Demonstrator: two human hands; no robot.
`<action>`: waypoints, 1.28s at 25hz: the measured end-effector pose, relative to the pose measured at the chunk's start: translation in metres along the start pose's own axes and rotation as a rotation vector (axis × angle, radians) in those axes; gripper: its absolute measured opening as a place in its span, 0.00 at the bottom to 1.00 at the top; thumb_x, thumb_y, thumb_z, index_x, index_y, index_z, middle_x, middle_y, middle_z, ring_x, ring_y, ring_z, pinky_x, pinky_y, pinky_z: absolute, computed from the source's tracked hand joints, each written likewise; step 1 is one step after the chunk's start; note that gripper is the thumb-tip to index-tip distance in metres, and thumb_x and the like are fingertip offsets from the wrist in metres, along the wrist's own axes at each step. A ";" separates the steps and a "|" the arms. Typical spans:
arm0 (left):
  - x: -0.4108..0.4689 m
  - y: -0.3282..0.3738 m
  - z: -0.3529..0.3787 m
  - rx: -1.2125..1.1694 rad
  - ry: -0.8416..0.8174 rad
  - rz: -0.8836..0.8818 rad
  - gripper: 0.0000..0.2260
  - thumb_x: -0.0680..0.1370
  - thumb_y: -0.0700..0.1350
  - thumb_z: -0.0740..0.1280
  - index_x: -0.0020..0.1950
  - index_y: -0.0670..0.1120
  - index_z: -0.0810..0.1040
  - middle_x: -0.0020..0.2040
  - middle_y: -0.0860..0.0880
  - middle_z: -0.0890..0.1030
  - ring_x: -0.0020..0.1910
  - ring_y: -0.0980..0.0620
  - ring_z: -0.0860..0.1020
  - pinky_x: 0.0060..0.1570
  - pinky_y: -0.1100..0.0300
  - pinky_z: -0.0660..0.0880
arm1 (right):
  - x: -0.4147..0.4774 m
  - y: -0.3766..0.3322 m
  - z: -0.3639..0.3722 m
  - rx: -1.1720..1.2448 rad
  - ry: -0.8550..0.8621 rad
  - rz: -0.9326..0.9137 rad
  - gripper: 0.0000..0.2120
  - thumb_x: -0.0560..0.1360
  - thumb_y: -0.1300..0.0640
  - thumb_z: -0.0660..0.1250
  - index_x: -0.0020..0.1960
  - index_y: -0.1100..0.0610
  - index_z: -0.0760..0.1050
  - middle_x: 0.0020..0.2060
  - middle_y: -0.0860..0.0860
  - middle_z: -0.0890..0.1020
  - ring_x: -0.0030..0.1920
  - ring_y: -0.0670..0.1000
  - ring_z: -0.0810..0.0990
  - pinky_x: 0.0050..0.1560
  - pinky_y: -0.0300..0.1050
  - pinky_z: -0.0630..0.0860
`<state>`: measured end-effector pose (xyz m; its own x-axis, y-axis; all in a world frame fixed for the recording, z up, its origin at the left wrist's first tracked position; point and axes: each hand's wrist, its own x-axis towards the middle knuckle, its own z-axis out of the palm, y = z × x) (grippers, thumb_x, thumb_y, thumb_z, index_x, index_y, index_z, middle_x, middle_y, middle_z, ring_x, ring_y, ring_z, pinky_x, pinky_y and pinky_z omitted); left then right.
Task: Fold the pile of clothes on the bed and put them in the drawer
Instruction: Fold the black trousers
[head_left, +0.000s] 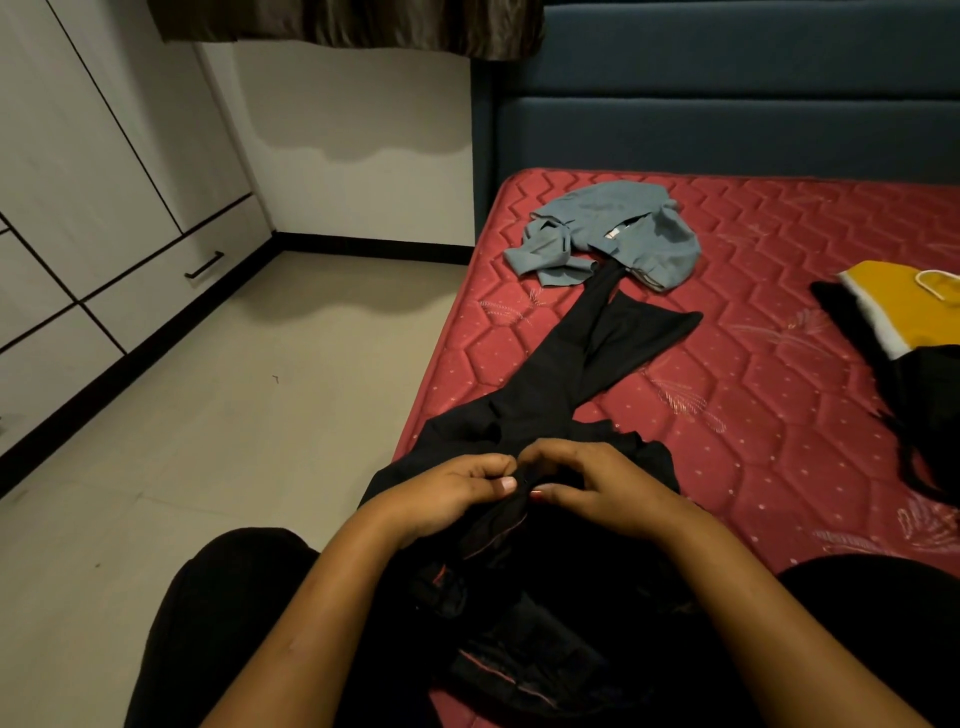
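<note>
Both bare forearms reach forward from the bottom of the view and angle inward, so the hands meet at the middle. The left hand is curled, its fingers bent under and its thumb pointing right, the pale thumbnail facing up. The right hand arches over with knuckles raised, its fingers curving down and left, its thumb lying low with a reddish nail. The fingertips of the two hands nearly touch, each pinching black cloth. Dark-clad knees flank the arms at either side.
</note>
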<state>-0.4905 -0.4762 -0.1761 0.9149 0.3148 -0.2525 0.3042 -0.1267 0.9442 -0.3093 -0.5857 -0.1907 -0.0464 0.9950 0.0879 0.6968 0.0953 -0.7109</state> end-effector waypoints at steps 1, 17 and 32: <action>0.001 -0.001 0.000 0.028 0.037 0.028 0.10 0.82 0.41 0.61 0.40 0.47 0.70 0.35 0.54 0.70 0.36 0.59 0.68 0.39 0.65 0.66 | 0.000 -0.001 0.000 -0.033 0.015 0.002 0.10 0.74 0.51 0.66 0.55 0.44 0.74 0.49 0.38 0.80 0.52 0.41 0.79 0.55 0.44 0.75; -0.001 0.010 -0.025 0.475 0.303 0.199 0.12 0.71 0.41 0.76 0.53 0.47 0.82 0.45 0.53 0.83 0.46 0.58 0.80 0.49 0.63 0.74 | -0.005 0.009 -0.029 -0.378 0.475 0.061 0.16 0.74 0.48 0.56 0.54 0.49 0.79 0.43 0.43 0.79 0.47 0.47 0.80 0.46 0.50 0.74; -0.006 0.001 0.000 1.207 1.063 0.365 0.08 0.71 0.46 0.59 0.47 0.46 0.73 0.28 0.48 0.76 0.23 0.44 0.75 0.19 0.59 0.66 | -0.008 -0.012 -0.016 -0.621 0.574 -0.024 0.05 0.71 0.52 0.61 0.43 0.51 0.74 0.34 0.48 0.78 0.32 0.54 0.79 0.28 0.43 0.69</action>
<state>-0.4959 -0.4780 -0.1736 0.5543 0.5049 0.6617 0.6105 -0.7870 0.0890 -0.3056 -0.5955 -0.1714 0.1877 0.8083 0.5581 0.9749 -0.0840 -0.2062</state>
